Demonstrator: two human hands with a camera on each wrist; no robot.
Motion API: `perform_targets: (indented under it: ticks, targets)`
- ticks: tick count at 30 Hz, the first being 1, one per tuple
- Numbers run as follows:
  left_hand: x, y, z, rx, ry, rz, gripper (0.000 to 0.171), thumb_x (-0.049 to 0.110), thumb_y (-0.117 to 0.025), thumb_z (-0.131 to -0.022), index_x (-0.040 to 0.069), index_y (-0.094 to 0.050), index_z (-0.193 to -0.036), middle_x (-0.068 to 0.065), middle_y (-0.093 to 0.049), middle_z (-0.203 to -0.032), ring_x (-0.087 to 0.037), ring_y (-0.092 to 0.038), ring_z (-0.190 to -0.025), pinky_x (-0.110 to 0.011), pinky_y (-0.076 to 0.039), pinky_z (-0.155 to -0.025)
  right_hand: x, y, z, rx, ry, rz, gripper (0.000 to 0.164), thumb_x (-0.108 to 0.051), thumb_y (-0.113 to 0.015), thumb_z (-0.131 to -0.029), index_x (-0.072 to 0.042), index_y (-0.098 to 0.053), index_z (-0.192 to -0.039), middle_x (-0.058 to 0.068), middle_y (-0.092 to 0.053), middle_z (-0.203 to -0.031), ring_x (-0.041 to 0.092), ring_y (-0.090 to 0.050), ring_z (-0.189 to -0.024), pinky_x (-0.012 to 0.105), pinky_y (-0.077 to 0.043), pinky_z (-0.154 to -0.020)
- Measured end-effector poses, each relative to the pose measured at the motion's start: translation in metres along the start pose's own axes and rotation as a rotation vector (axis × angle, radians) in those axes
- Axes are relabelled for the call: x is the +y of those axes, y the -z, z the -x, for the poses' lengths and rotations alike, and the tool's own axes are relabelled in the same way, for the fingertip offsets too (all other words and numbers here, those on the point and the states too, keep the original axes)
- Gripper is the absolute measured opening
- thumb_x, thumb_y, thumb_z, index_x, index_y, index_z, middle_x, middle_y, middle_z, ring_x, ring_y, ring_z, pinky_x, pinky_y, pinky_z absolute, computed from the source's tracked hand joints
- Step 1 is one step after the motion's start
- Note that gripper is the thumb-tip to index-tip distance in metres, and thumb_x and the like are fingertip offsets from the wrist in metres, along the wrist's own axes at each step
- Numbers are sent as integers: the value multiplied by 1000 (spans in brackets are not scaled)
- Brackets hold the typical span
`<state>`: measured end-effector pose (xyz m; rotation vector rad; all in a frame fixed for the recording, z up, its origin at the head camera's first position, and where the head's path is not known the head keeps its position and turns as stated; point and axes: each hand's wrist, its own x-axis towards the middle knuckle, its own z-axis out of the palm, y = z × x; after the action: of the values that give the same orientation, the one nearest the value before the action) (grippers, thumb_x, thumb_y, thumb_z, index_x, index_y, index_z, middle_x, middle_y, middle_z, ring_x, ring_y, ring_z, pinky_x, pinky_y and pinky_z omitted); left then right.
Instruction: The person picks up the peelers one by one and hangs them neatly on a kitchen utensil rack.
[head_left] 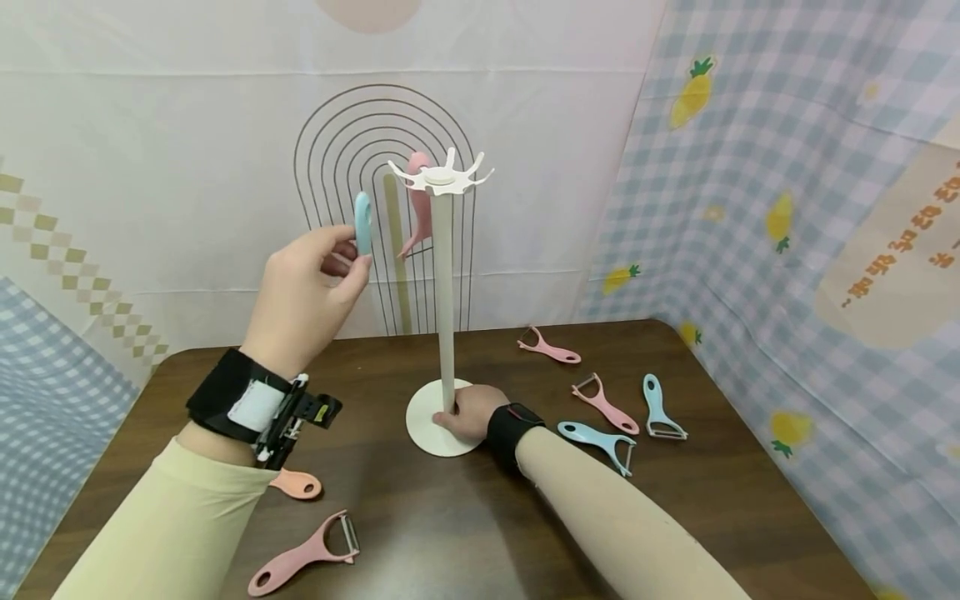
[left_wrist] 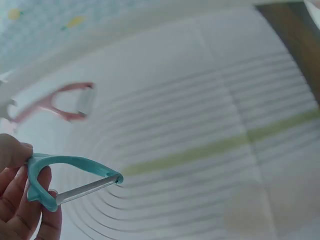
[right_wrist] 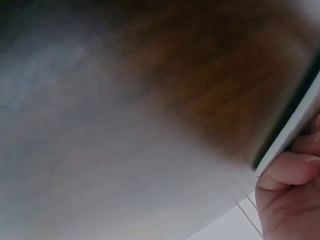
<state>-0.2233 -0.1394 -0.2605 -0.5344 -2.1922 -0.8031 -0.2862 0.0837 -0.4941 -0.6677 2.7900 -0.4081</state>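
My left hand [head_left: 311, 283] pinches a light blue peeler [head_left: 363, 223], raised left of the white stand's hooked top [head_left: 441, 176]. In the left wrist view, fingers and thumb grip this peeler [left_wrist: 75, 160] near its forked head, its metal blade exposed. A pink peeler [head_left: 422, 212] hangs from a hook at the stand's back left. My right hand [head_left: 480, 412] holds the foot of the stand's pole [head_left: 444, 292], low over the round base [head_left: 426, 421]. In the right wrist view, curled fingers [right_wrist: 292, 167] lie against a white edge; much of that view is blurred.
Right of the stand lie two pink peelers [head_left: 551, 350] [head_left: 611, 408] and two blue peelers [head_left: 656, 404] [head_left: 592, 437]. At the front left are a pink peeler [head_left: 296, 562] and an orange handle [head_left: 298, 484], partly behind my left arm. Printed cloths hang behind the brown table [head_left: 375, 367].
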Motion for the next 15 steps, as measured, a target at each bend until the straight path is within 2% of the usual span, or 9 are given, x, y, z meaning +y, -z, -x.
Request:
perform_targets:
  ticks: [6,15]
  targets:
    - [21,3,-17,44,-27,19,24,13,-64,-92,-1,-64,-112,-10,-66,-94,-20,-64,-74,-34,-55,-72,0,0,0,4,3,-5,44,-58,-55,-90,-17,-69,-97,-8,-63,-74,11,-60,-74,30,-48,-66]
    - [29,3,-30,48,-16,18,24,12,-63,-93,0,-64,-113,-11,-66,-94,-20,-64,-72,-33,-54,-73,0,-1,0,3,2,-6,45,-58,-56,-90,-16,-70,-98,-8,-63,-73,11,-59,-73,31,-48,-66]
